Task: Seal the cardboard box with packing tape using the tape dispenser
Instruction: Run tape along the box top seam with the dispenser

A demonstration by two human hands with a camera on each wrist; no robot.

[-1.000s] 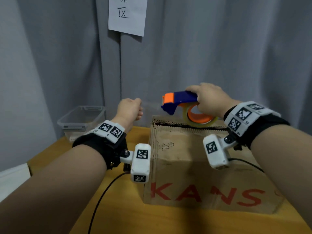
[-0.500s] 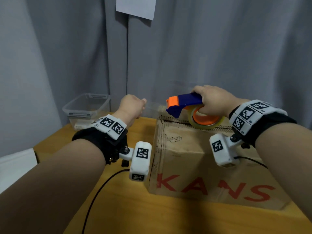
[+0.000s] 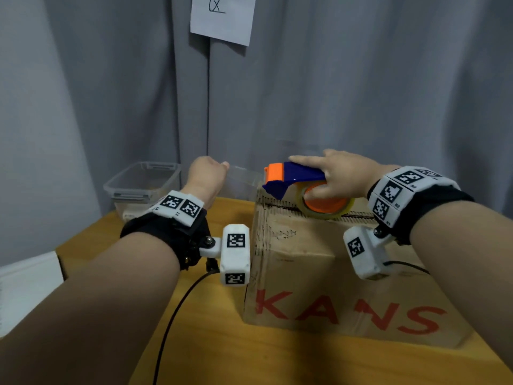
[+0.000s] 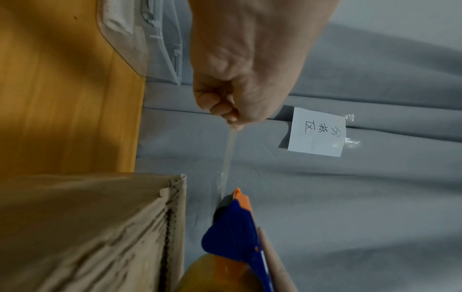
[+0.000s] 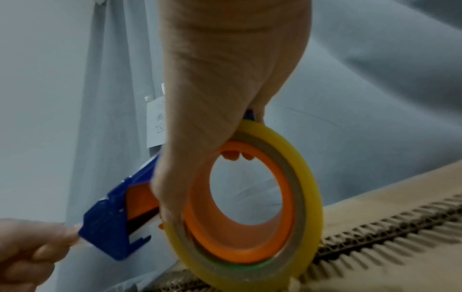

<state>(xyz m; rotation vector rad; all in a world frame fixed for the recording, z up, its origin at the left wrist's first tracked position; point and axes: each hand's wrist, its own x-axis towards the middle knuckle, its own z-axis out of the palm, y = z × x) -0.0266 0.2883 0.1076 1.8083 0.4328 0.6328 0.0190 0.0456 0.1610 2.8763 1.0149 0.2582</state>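
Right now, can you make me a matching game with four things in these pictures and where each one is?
Things:
1. tape dispenser
2. strip of tape
3. clear plastic tub
4. sheet of paper

Places:
A. stuck on the grey curtain
B. on the table to the left of the cardboard box
C. gripped by the right hand above the box
D. pinched by the left hand, stretched to the dispenser

Pairs: 1-C, 2-D, 3-B, 4-A
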